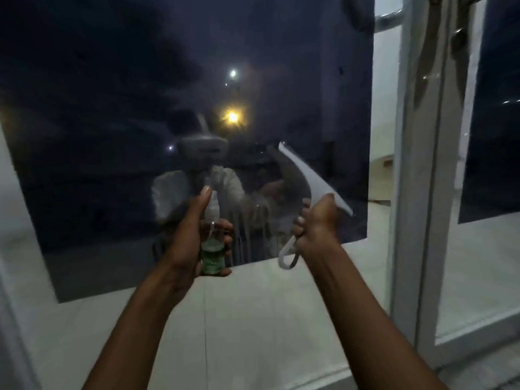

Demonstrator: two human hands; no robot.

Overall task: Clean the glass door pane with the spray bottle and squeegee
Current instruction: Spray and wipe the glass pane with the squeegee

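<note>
The dark glass door pane (112, 80) fills the upper left and reflects me and distant lights. My left hand (187, 237) grips a small clear spray bottle (213, 251) with green liquid, thumb raised beside its white nozzle, which points at the glass. Wet streaks run down the pane just beyond the bottle. My right hand (315, 223) is closed around the handle of a white squeegee (301, 173). Its blade slants up to the left against the pane, and the looped handle end hangs below my fist.
A white door frame (413, 192) stands upright to the right of the pane, with a metal door handle (389, 16) at the top. A second glass panel (492, 136) lies beyond it. Below the dark pane, light floor tiles show.
</note>
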